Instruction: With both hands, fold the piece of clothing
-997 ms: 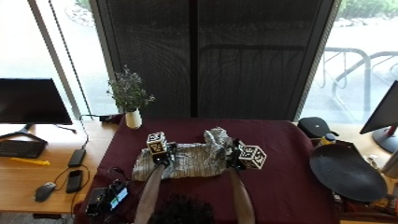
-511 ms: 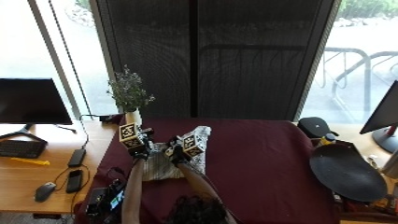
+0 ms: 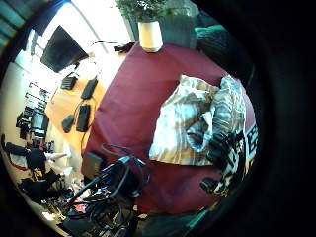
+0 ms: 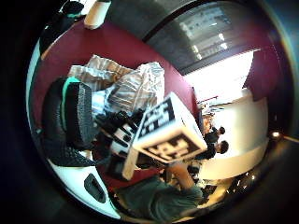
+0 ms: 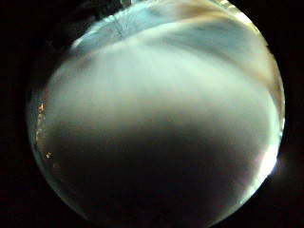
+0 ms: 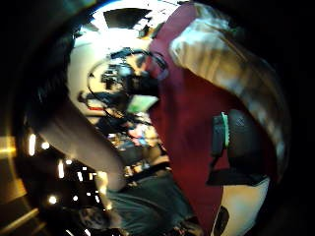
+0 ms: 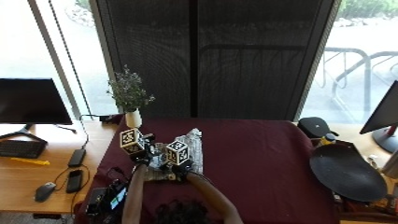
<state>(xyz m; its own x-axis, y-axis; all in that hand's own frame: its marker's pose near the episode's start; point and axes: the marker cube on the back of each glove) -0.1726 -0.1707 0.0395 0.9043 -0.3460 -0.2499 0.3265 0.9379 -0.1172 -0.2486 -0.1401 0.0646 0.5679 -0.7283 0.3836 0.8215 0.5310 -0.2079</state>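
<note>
Striped garment [image 7: 187,151] lying bunched on the maroon tablecloth [image 7: 261,154], toward the table's left side, near the white vase [image 7: 133,118] with its sprig of small flowers. Folded over on itself: one layer doubled across another, lumpy rather than flat, seen likewise from the left little finger side palm view [image 3: 187,128].

Left hand [image 7: 140,156] raised just above the cloth's left edge, forearm reaching up from the lower edge of the outside view. Finger spread not readable from any view; no clear pinch of the fabric visible. Left thumb side palm view looking down on the garment [image 4: 126,88] with part of a black glove [image 4: 70,121] close to the lens.

Right hand [image 7: 177,168] down at the near edge of the garment, crossed over toward the left beside the other hand. Right little finger side palm view filled by pale cloth [image 5: 156,109] pressed close against the palm. Fingers themselves hidden; curled round the fabric or lying flat on it, impossible to say.

Beyond the cloth, on the wooden desk [image 7: 37,163] at the left: monitor [image 7: 31,100], keyboard [image 7: 18,148], mouse [image 7: 43,191]. At the right of the table, a round black dish [image 7: 345,170].
</note>
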